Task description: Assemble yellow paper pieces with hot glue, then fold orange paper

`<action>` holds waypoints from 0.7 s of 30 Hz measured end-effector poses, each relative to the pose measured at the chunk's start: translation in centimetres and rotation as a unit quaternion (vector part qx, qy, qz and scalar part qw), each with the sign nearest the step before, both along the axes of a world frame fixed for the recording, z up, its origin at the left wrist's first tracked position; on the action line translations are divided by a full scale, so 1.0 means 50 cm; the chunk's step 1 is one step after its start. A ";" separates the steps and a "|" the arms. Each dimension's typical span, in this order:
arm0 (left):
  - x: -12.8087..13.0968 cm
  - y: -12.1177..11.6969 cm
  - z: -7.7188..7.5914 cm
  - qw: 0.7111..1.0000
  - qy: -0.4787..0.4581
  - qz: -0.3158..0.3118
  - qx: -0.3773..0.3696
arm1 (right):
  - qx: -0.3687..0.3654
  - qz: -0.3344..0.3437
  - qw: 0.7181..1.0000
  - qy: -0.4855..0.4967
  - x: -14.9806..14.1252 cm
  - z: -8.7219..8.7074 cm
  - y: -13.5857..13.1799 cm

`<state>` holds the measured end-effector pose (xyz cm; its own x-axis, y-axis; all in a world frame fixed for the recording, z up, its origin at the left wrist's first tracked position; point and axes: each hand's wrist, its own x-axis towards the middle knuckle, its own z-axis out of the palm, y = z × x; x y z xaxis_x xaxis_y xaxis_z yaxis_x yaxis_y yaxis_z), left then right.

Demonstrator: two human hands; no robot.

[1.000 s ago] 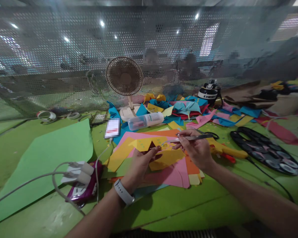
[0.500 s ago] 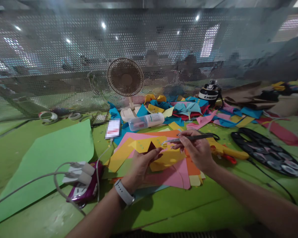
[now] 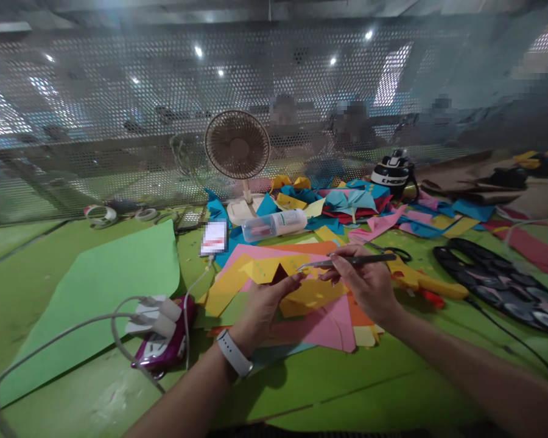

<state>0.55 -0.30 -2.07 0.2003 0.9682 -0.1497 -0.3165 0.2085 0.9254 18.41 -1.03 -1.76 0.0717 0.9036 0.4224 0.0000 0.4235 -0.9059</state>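
Note:
My left hand [image 3: 267, 304], with a pale watch at its wrist, is closed on a folded piece of yellow paper [image 3: 270, 269], the thumb along its near edge. Small greenish dots show on the paper's upper face. My right hand [image 3: 365, 280] grips a pair of tweezers [image 3: 358, 260] like a pen; their thin bent tip points left, close to the yellow paper and my left thumb. Whether the tip touches the paper or holds anything is too small to tell. Beneath both hands lies a stack of coloured sheets, a pink sheet [image 3: 333, 328] among them.
A yellow glue gun [image 3: 432, 283] and a black palette tray [image 3: 497, 286] lie to the right. Behind are a clear bottle [image 3: 274, 225], a fan [image 3: 237, 146] and a heap of folded papers [image 3: 347, 201]. Leftward are a green sheet [image 3: 114, 286] and a purple power strip [image 3: 164, 350] with cables.
The whole view has shifted slightly, so things appear a little further right and lower. The tweezers' tip stays near the yellow paper; both hands keep their holds.

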 end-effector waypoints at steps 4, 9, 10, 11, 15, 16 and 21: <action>0.001 0.000 0.000 0.999 -0.025 -0.026 0.009 | -0.001 -0.002 1.000 -0.003 -0.003 0.005 -0.003; 0.005 -0.006 0.017 1.000 -0.005 -0.024 0.012 | -0.003 0.000 1.000 0.005 -0.001 0.006 -0.004; 0.005 -0.007 0.021 1.000 0.004 -0.017 0.014 | -0.003 -0.002 1.000 0.009 0.000 0.006 -0.004; 0.006 -0.008 0.024 1.000 0.014 -0.008 0.015 | -0.002 -0.003 1.000 0.013 0.002 0.007 -0.004; 0.004 -0.009 0.025 0.999 0.036 -0.007 0.011 | 0.001 -0.007 1.000 0.021 0.005 0.010 -0.003; 0.002 -0.008 0.023 0.999 0.035 -0.014 0.016 | 0.001 -0.006 1.000 0.020 0.005 0.010 -0.002; -0.004 0.000 0.004 0.998 0.026 -0.035 0.036 | -0.010 0.002 1.000 0.015 0.005 0.006 0.001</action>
